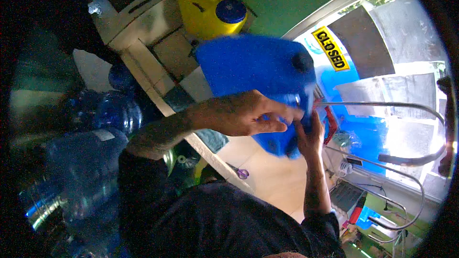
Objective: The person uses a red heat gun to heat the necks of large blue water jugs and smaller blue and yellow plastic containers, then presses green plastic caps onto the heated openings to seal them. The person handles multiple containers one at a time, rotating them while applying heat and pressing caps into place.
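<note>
A large blue plastic container (251,64), blurred by motion, is tilted in front of me above the tiled counter (272,172). My left hand (261,114) lies across its near side, with the fingers bent at what looks like a handle or spout part. Close beside it, my right hand (312,136) is at the container's right end, fingers pointing up along it and the thumb near the left hand's fingertips. Blur and the hands' overlap hide exactly where the fingers grip.
A yellow jerrycan (204,10) with a dark blue cap stands behind. Purple-handled scissors (242,173) lie at the counter's near edge. Clear blue water jugs (118,113) fill the left. Curved metal tubes (423,109) reach out at the right, before a window with a sign (330,48).
</note>
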Demonstrator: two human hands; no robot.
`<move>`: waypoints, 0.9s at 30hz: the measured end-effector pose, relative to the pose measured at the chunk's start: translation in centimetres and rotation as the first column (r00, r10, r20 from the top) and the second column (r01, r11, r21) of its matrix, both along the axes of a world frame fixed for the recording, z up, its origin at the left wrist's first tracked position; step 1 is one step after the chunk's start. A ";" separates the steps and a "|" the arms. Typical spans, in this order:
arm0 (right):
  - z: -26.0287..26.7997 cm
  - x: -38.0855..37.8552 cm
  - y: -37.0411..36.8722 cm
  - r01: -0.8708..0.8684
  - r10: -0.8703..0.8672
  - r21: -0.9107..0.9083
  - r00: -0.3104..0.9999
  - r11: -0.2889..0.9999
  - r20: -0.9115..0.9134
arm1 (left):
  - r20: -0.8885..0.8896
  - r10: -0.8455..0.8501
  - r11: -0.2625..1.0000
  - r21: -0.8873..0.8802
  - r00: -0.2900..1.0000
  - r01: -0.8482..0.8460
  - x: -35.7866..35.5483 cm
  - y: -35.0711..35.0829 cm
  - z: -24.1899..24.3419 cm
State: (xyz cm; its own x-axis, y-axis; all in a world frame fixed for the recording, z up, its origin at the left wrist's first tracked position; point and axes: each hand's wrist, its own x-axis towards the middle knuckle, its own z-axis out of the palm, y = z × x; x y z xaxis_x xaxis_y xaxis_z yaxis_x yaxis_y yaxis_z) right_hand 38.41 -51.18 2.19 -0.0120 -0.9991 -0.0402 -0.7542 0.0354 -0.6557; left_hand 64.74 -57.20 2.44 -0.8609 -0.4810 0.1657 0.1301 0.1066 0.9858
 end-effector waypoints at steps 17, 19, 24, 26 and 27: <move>-0.2 -13.9 12.3 0.337 -0.294 0.021 0.850 0.941 -0.437 | 0.514 0.857 0.505 -0.850 0.028 0.153 10.2 -41.7 -30.0; -0.1 -13.9 12.1 0.317 -0.287 0.004 0.866 0.949 -0.409 | 0.443 0.897 0.443 -0.897 -0.016 -0.002 8.7 -40.9 -31.6; 0.0 -13.1 12.0 0.356 -0.309 0.039 0.857 0.934 -0.413 | -0.067 0.987 0.130 -0.236 0.149 -0.963 8.5 -38.5 -33.6; 0.2 -12.8 12.0 0.327 -0.299 -0.006 0.856 0.945 -0.423 | -0.034 0.999 0.025 -0.146 0.031 -0.989 8.8 -37.2 -32.6; 0.2 -12.6 12.1 0.318 -0.294 -0.019 0.851 0.948 -0.435 | -0.036 0.999 -0.002 -0.117 0.002 -0.993 8.8 -36.4 -31.7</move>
